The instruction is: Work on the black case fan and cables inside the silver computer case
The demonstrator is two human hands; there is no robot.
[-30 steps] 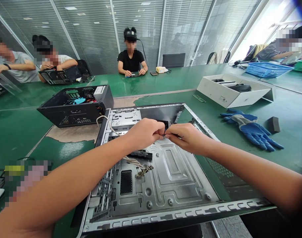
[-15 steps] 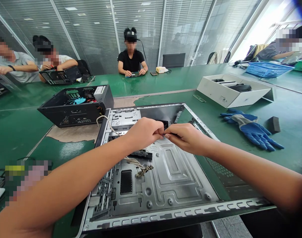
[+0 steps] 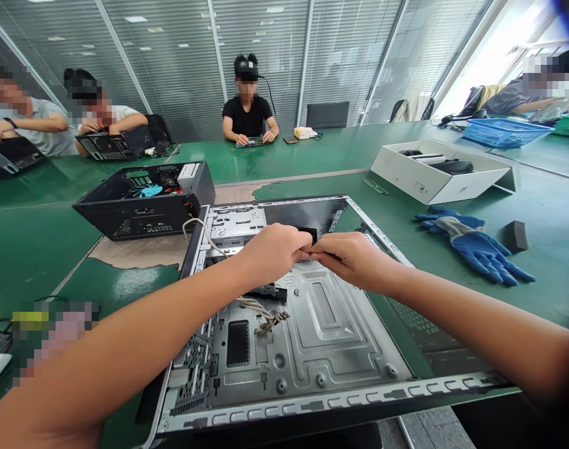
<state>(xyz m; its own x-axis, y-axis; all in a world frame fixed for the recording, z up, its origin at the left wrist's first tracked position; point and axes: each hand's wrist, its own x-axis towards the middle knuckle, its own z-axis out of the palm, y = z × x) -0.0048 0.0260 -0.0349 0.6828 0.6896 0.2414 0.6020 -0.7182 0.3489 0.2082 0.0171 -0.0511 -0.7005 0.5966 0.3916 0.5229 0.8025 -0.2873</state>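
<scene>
An open metal computer case lies on its side in front of me. Above its far half my left hand and my right hand meet, fingertips almost touching. Both are closed in a pinch; what sits between the fingertips is too small and hidden to name. Just behind the fingers a black part partly shows. A silver drive bay fills the far left corner of the case. Twisted beige cables lie on the case floor, next to a black-edged bracket.
Another black computer case with a blue fan stands at the left. To the right are a white box, blue-grey gloves, a dark block and a small green circuit board. Several people sit around the green table.
My hands stay almost in place, the fingertips a touch closer together. At the far left a co-worker's arm has shifted, and a dark case there has tilted up.
</scene>
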